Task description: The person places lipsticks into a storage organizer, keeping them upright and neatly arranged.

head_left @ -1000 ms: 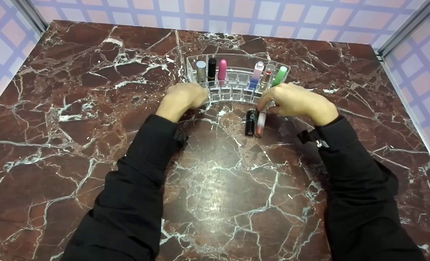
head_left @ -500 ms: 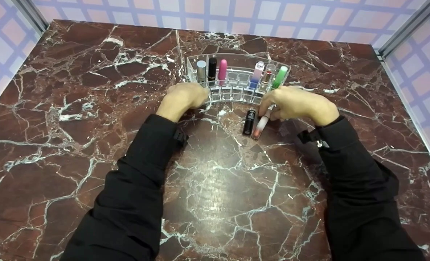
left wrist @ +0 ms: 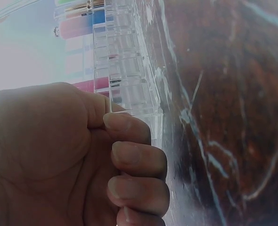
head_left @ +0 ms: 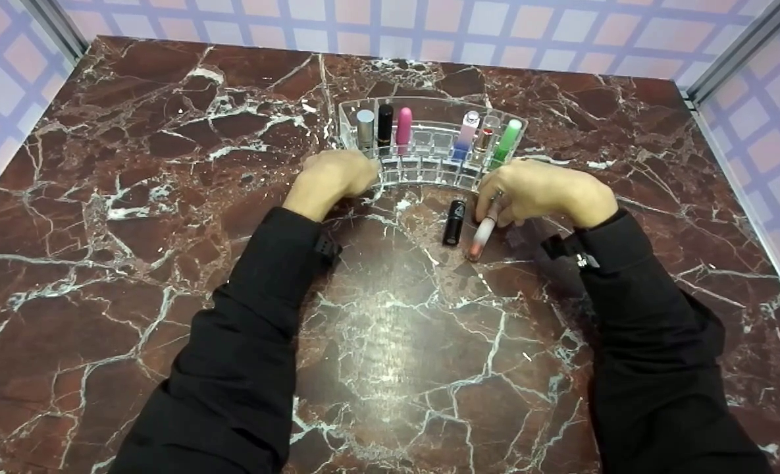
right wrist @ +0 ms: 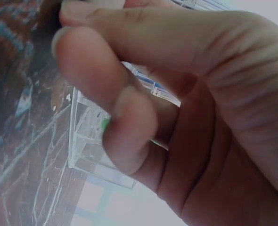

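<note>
A clear curved lipstick organizer point(head_left: 422, 172) stands on the table with several lipsticks in it. My left hand point(head_left: 338, 174) grips its left front corner; in the left wrist view, the curled fingers point(left wrist: 141, 160) and thumb close on the clear edge. My right hand point(head_left: 538, 191) pinches the upper end of a lip gloss tube point(head_left: 483, 234), whose orange-red end tilts down toward me. Beside it, a black lipstick tube point(head_left: 454, 222) lies on the table. The right wrist view shows thumb and fingers together, hiding the lip gloss.
The organizer's back row holds a silver tube point(head_left: 364, 128), a black tube point(head_left: 384, 125) and a pink one point(head_left: 403, 126) at left. A purple-blue tube point(head_left: 467, 135), a red-tipped one point(head_left: 484, 141) and a green one point(head_left: 509, 137) stand at right. A patterned wall point(head_left: 390, 29) borders the table.
My right hand has pinched the lip gloss and drawn it slightly right and toward me, away from the black lipstick tube, which shifted a little. The left hand stays put.
</note>
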A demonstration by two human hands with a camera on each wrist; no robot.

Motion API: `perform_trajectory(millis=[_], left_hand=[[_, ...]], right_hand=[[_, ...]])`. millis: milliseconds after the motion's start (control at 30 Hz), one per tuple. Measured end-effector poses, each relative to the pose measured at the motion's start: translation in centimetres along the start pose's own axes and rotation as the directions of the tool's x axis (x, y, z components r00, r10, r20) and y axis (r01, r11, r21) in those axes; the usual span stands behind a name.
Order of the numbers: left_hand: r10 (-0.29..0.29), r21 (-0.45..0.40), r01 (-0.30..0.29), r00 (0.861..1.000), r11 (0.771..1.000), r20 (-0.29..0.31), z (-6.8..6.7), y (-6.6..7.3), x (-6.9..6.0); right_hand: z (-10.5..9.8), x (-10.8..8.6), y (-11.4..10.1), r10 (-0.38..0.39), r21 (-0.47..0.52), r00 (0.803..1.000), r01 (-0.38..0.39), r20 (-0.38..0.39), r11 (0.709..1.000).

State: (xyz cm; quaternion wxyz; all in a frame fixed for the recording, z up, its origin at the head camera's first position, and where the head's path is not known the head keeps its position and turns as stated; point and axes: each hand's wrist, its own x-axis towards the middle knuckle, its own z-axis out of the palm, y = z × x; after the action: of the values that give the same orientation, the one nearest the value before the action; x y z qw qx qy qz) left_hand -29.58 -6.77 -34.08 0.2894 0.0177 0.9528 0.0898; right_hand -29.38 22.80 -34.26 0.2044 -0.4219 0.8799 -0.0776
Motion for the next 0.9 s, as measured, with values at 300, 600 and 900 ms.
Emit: perform_trajectory(millis=[300, 600, 900], left_hand=[[-0.013, 0.008, 0.013, 1.0, 1.0, 0.012, -0.2, 0.3, 0.2], [0.021, 0.023, -0.02, 0.999, 1.0, -0.025, -0.2, -0.1, 0.0], [0.064, 0.004, -0.064, 0.997, 0.998, -0.034, 0.0, -0.7, -0.1]], right_hand=[[-0.1, -0.2, 0.1, -0.023, -0.001, 1.0, 0.023, -0.011, 1.0], [-0.3, -0.4, 0.1, 0.017, 0.014, 1.0, -0.017, 0.001, 1.0], [-0.7, -1.0, 0.1, -0.009, 0.008, 0.998, 0.01, -0.067, 1.0]])
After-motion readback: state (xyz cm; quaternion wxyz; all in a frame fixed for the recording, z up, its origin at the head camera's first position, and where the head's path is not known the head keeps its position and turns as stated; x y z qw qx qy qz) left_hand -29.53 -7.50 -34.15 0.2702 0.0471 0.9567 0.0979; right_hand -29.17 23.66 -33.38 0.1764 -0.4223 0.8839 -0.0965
